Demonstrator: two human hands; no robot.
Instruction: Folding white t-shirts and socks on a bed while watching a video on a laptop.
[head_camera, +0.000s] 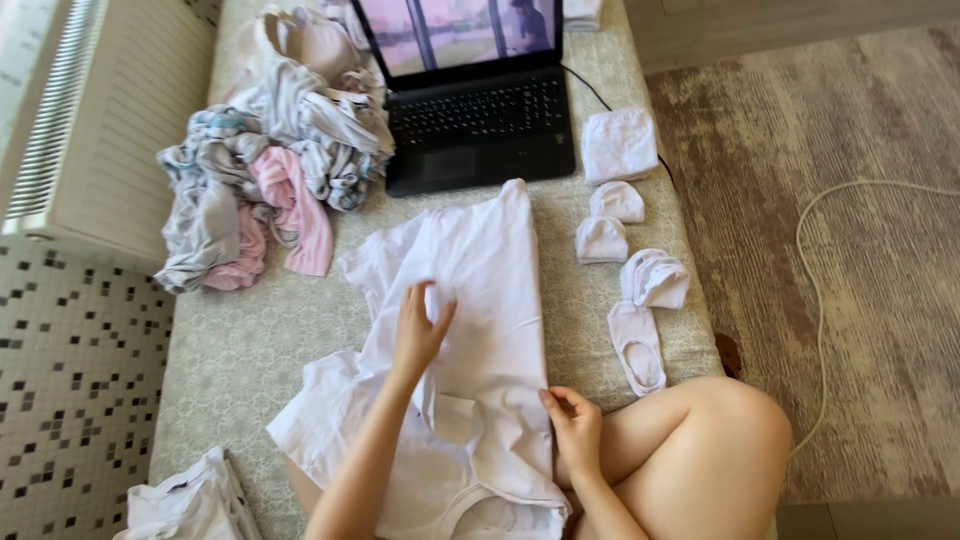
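**Hands on a white shirt, mid-bed**

Near the front edge of the bed (250, 350), a white shirt (490, 290) lies spread on the patterned cover, one long fold running from the laptop end down toward the person's lap. L hand (418, 328) rests flat on the shirt's middle, fingers spread & loosely open, thumb out to the side; it presses the cloth, grips nothing. R hand (574, 428) sits at the shirt's right edge, near the bent knee (720, 440), fingers curled in and pinching the edge of the fabric.

Toward the bed's left edge, a heap of unfolded laundry (270, 170) in grey, white & pink, well apart from the shirt. At the far edge, an open black laptop (475, 110) w/ lit screen, its front just beside the shirt's top end. Along the right edge: a folded white cloth (618, 145), two small white folded pieces (610, 222) below it, then white socks (645, 305) nearer the knee. At the front left corner, another folded white garment (190, 500). Off the bed's right side, a white cable (820, 300) loops over the rug; a radiator (95, 110) stands off the left side
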